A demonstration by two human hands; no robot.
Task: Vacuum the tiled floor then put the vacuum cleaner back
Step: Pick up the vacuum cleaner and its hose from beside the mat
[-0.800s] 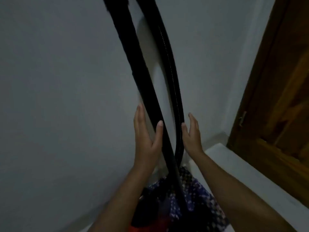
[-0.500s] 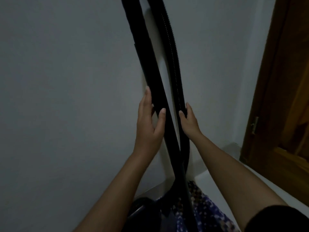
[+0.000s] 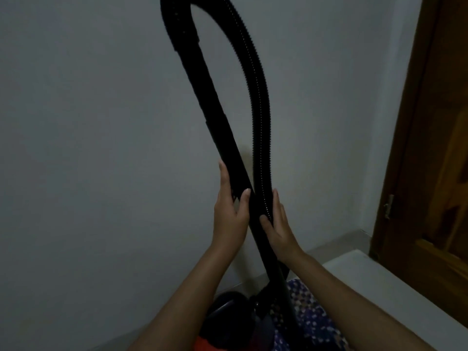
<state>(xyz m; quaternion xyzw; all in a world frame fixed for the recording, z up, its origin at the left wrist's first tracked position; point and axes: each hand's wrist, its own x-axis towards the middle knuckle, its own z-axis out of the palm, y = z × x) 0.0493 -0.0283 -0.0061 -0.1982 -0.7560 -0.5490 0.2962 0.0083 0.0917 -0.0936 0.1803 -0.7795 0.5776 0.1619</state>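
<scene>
A pale grey wall (image 3: 88, 148) fills most of the frame, with a brown wooden door (image 3: 435, 148) down the right edge and light floor (image 3: 379, 279) at lower right. In the centre the black vacuum wand (image 3: 210, 110) rises tilted to the upper left, and the ribbed hose (image 3: 258, 97) loops from its top back down. At bottom centre sit the vacuum cleaner body (image 3: 228, 315), dark with a red base, and a patterned cloth (image 3: 311, 320). The left hand (image 3: 230, 216) clasps the wand between thumb and straight fingers; the right hand (image 3: 278, 229) clasps the hose likewise, just beside it
</scene>
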